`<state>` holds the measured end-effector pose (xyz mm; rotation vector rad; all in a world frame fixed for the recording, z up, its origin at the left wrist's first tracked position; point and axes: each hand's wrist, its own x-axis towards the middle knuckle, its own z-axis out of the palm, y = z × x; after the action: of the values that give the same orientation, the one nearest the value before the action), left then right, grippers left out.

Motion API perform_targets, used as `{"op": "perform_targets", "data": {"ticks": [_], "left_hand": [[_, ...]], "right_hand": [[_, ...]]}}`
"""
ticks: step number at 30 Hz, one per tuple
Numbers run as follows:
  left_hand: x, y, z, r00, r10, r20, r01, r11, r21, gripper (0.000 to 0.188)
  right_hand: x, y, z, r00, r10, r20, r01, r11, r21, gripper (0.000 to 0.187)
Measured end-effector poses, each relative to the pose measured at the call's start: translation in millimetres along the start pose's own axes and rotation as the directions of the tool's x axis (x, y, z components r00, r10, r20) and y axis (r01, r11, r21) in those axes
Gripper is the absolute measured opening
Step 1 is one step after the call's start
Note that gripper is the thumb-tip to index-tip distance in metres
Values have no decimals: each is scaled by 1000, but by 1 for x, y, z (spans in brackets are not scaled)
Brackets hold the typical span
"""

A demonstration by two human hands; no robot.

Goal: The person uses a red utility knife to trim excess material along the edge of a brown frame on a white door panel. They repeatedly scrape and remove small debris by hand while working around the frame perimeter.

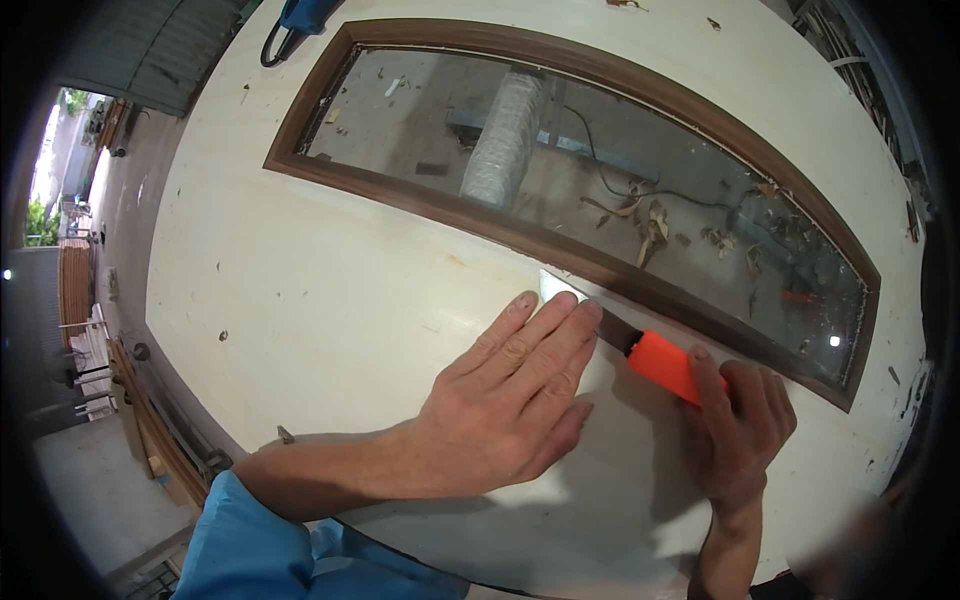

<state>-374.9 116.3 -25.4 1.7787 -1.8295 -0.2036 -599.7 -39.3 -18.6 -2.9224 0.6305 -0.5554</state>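
A cream-coloured door panel (300, 300) lies flat with a long glazed opening framed in dark brown trim (640, 285). My left hand (515, 395) lies flat on the panel, fingers together, fingertips pressing a small white strip (555, 287) next to the trim. My right hand (735, 425) grips an orange-handled tool (665, 365) whose dark blade points toward my left fingertips along the trim's lower edge.
Through the glass (600, 170) I see a grey floor with wood shavings, a cable and a pale cylindrical support. A blue tool with a black cord (295, 25) rests at the panel's far left edge. Stacked timber (150, 430) lies on the floor at left.
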Motion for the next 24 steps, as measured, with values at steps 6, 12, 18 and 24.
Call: {"op": "perform_targets", "data": {"ticks": [6,12,18,24], "left_hand": [[-2,0,0,1000,-5,15,6,1000,-21,57],[-1,1,3,1000,-2,29,3,999,-41,61],[2,3,2,998,-20,58,25,997,-77,61],[4,4,0,993,-40,109,49,996,-79,59]], "right_hand": [[6,0,-1,999,39,28,-41,997,71,48],[12,0,-14,980,138,144,-161,974,161,50],[14,-3,-17,964,193,181,-223,961,162,51],[13,-10,-15,961,212,181,-235,964,120,54]]}}
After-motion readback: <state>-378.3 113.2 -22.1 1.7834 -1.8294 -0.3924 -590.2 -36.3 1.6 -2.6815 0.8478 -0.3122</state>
